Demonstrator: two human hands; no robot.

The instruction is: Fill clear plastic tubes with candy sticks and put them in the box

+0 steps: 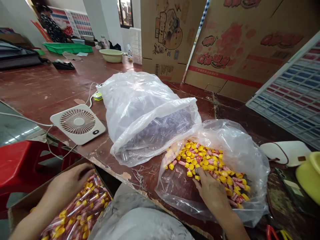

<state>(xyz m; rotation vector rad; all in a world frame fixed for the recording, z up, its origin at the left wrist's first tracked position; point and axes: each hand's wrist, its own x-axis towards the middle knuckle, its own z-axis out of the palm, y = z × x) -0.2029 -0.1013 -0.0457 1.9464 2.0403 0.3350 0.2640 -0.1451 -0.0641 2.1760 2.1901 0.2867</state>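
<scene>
My right hand [212, 191] reaches into an open clear plastic bag [252, 160] on the red-brown table and its fingers rest among the loose yellow caps [200, 158] and small pink-and-white pieces; whether they grip anything I cannot tell. My left hand [68, 181] is down at the lower left, in a cardboard box [23, 203] full of clear tubes with yellow caps [82, 208]. Its fingers curl down into the tubes and are mostly hidden. A second, larger clear bag [140, 106] of empty transparent tubes lies on its side behind the cap bag.
A white square fan [78, 123] with its cable lies left of the bags. Large printed cartons [225, 43] stand behind, a white gridded tray [292, 96] leans at the right. A red stool [22, 163] stands lower left; another person [51, 26] sits far back by a green tray [67, 47].
</scene>
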